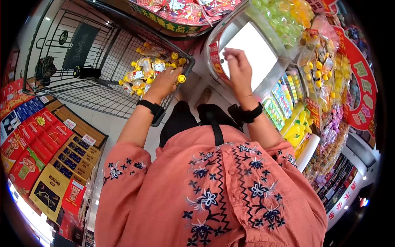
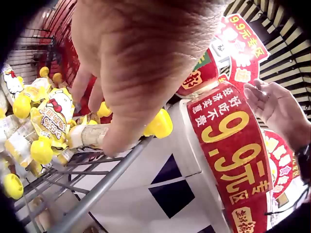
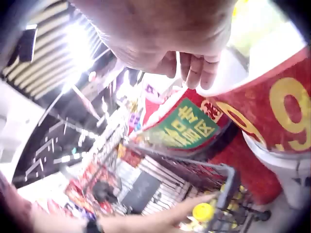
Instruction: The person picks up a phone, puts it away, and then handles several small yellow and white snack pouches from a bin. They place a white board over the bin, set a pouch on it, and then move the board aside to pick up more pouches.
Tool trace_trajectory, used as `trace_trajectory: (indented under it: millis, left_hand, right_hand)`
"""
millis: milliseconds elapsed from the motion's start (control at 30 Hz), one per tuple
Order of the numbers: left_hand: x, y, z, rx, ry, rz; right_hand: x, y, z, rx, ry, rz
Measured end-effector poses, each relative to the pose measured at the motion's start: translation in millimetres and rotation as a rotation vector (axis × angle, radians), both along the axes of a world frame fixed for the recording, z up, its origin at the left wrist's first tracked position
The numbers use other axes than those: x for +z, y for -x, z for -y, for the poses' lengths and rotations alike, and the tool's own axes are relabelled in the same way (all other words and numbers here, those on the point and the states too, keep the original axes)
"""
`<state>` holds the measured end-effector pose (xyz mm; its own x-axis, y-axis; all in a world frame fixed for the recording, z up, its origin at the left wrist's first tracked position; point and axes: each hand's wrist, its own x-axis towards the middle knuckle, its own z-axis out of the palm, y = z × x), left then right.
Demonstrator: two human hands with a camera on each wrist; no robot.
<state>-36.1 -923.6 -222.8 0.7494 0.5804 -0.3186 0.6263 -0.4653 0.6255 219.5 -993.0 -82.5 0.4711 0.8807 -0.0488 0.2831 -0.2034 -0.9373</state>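
My left hand (image 1: 164, 82) reaches over the rim of a wire shopping cart (image 1: 103, 53). It grips a drink pouch (image 2: 92, 137) with a yellow cap (image 2: 158, 124) between thumb and fingers, just over the cart's edge. Several more yellow-capped pouches (image 1: 140, 76) lie heaped in the cart's near corner. My right hand (image 1: 236, 68) hovers above a round white bin (image 1: 251, 49) with a red price band (image 2: 228, 145). Its fingers (image 3: 194, 68) are loosely curled and hold nothing.
Shelves of sweets and hanging snack bags (image 1: 325, 82) rise on the right. Boxed goods (image 1: 45, 156) are stacked on a low display to the left. A second red-banded bin (image 1: 181, 16) stands beyond the cart. My feet stand on the floor between cart and white bin.
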Motion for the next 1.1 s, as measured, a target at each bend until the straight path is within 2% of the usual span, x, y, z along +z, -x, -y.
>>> trace_trajectory:
  millis: [33,233,400,533,600,667,800,900,1033,1100]
  left_hand:
    - [-3.1,-1.2,-0.7,-0.014,-0.003,0.009]
    - [-4.7,-11.3,-1.8,-0.02,0.031,0.037]
    - [-21.2,-4.3,3.9,0.079,0.004,0.015]
    - [-26.4,-5.0,9.9,0.075,-0.022,0.022]
    - [-21.5,-7.6,11.5,0.092,-0.047,0.057]
    - [-5.8,-16.5,12.5,0.184,0.039,0.031]
    - [-11.2,-20.7,13.7,0.221,0.056,0.05]
    - [-26.7,-19.4,22.1,0.281,-0.108,0.19]
    - [-34.5,-17.7,31.8,0.394,-0.069,0.175]
    - [-25.3,-16.1,34.3,0.411,0.013,0.157]
  right_hand:
    - [5.7,-3.1,-2.2,-0.086,-0.087,-0.161]
    - [31.3,-33.5,18.3,-0.154,-0.098,-0.142]
    - [31.4,-27.7,29.0,-0.117,-0.098,-0.165]
    - [35.8,-20.5,23.4,-0.055,-0.09,-0.19]
    - [37.8,-18.9,22.4,-0.012,-0.057,-0.182]
    - [34.7,-18.9,21.5,0.028,-0.016,-0.164]
    - [9.4,-21.4,22.6,0.128,0.087,-0.008]
    - [4.5,-13.5,20.8,0.224,0.129,0.121]
    - [1.7,-4.3,20.7,0.265,0.243,0.15]
    - [2.8,0.3,22.5,0.295,0.186,0.38]
